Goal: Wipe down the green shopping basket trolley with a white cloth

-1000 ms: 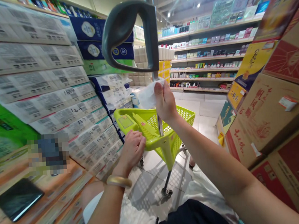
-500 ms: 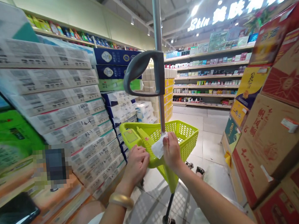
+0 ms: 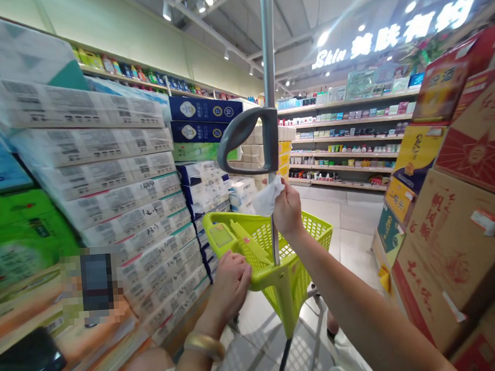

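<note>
Currently — right hand [image 3: 288,210] pinching tissue [image 3: 269,198], left hand [image 3: 231,285] at lime basket [image 3: 287,296].

We see a lime-green latticed shopping basket [image 3: 308,236], white tissue [image 3: 268,197] just above it, and navy-and-white packs [image 3: 200,114] behind it.

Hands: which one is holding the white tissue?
The right hand, raised beside the metal pole, pinches the white tissue; the left hand, lower by the lime-green basket, shows none.
</note>
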Demonstrator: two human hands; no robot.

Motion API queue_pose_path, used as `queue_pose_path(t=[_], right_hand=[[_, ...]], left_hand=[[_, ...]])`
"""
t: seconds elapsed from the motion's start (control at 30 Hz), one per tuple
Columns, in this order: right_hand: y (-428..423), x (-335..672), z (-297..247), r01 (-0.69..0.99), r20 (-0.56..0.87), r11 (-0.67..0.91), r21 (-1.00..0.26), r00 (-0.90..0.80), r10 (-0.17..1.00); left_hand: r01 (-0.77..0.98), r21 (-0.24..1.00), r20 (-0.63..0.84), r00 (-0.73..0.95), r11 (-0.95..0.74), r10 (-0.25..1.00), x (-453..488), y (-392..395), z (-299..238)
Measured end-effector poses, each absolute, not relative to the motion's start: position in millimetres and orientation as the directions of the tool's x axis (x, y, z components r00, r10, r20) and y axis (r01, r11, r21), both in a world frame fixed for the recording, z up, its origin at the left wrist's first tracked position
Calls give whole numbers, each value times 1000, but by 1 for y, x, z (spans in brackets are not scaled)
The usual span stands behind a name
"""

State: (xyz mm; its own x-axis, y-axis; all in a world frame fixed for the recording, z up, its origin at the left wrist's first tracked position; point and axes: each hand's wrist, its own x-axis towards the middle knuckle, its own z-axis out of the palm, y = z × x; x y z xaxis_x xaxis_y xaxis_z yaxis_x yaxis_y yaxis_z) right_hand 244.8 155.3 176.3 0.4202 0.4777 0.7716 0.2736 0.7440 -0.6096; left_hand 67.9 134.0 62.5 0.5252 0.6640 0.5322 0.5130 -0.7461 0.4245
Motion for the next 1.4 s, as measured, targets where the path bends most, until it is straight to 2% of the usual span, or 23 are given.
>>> queue_pose_path(t=[0.17,0.37,0.53,0.63,0.8,0.97,1.07,1.17,1.27,1.4], right_hand=[[153,245,174,128,688,726,-675,465,558],[179,264,240,4,618,719,-695,514,594],[192,273,298,87,742,812,-578,471,477],[186,271,310,181,812,835,-520,408,418],[160,257,266,314,855,815,-488,360,373],[138,247,168,486,810,649,-586,317,494],[125,247,101,667,810,505,-547,270,520],[114,250,51,746,779,408,-527,230,584],[110,252,42,729,755,411,-548,220,617],[124,252,99,593,777,538,-599,267,571]], left_hand=[[512,427,529,527,-745,665,68,133,64],[510,426,530,528,-747,663,69,133,64],[499,417,546,530,-760,648,67,136,59],[496,411,554,531,-765,641,67,139,57],[494,416,558,524,-763,644,68,137,58],[510,429,526,530,-745,665,68,134,65],[503,425,534,532,-753,657,68,133,68],[501,420,537,535,-757,652,69,132,68],[505,417,545,526,-755,653,71,133,67],[517,409,540,528,-752,656,71,133,66]])
